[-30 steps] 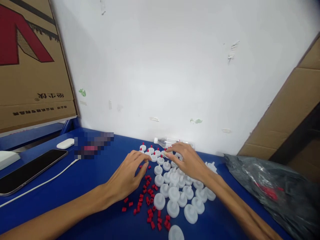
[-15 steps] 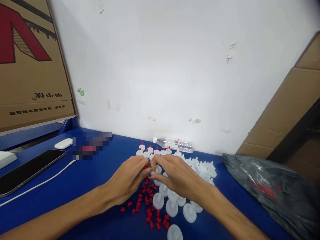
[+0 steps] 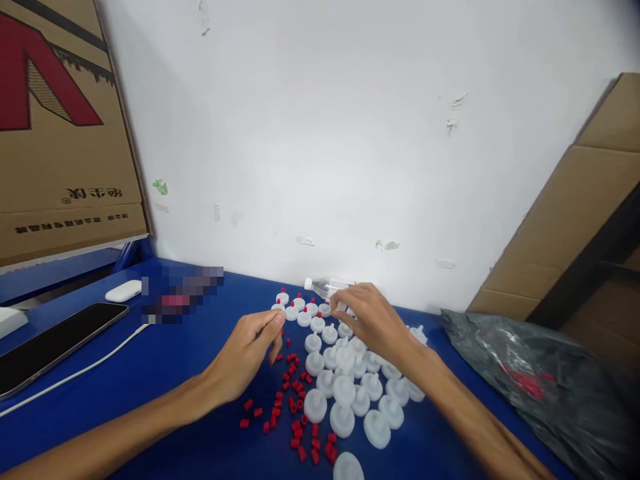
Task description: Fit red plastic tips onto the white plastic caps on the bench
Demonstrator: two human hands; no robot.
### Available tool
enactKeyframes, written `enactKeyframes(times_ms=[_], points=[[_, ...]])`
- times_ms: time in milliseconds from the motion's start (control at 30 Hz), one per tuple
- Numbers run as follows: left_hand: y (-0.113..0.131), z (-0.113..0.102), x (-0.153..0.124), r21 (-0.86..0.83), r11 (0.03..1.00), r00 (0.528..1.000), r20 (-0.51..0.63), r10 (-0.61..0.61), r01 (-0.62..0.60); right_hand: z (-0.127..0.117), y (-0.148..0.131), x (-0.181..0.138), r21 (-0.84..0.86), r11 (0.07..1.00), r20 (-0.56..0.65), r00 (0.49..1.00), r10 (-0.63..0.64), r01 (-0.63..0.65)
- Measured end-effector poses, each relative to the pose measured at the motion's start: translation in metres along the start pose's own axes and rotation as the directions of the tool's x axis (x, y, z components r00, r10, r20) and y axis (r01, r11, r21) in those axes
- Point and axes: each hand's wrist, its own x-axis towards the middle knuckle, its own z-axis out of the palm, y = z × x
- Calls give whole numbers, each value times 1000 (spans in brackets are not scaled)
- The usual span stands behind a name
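My left hand point(image 3: 255, 350) is at the left of the red caps, thumb and forefinger pinched together. Whatever is between those fingertips is hidden. Farther right, my right hand point(image 3: 373, 320) reaches over the white discs, its fingers bent and a gap showing between thumb and forefinger. Some white shows through that gap. Small red caps point(image 3: 293, 403) lie scattered between my forearms. Beside them spreads a heap of round white discs with narrow spouts point(image 3: 345, 390). Behind my hands stand rows of white discs topped with red caps point(image 3: 304, 317).
A clear plastic bottle point(image 3: 325, 287) lies against the wall. To the left are a phone point(image 3: 60, 347), a white case point(image 3: 123, 291) and a white cable point(image 3: 95, 362). A dark plastic bag point(image 3: 505, 373) fills the right side. Cardboard point(image 3: 555, 200) leans behind it.
My hands were together over the discs and have parted. The left moved slightly left and back toward me; the right moved right and away from me, over the discs near the bottle.
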Motion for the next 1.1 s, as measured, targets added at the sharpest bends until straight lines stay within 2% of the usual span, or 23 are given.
enactKeyframes(times_ms=[67,133,333,500,733,867,1100], points=[[-3,1,1,72,997,1000,-16,12,-11,2,14,-4,10,996,-31,996,88,-88],[-8,4,2,108,994,1000,-5,22,-21,6,22,-8,28,992,-19,992,121,-121],[-15,9,2,174,981,994,86,67,-82,20,22,-10,50,995,111,990,82,-88],[-20,9,2,220,969,990,108,92,-115,17,21,-11,46,995,158,984,83,-91],[-19,12,1,219,967,988,110,106,-128,2,25,-7,-19,984,109,978,179,-178],[-21,13,-1,214,967,985,123,117,-141,-1,30,-3,-72,976,133,968,212,-204],[-23,14,0,208,963,980,138,142,-169,15,33,15,-207,953,189,947,261,-221]])
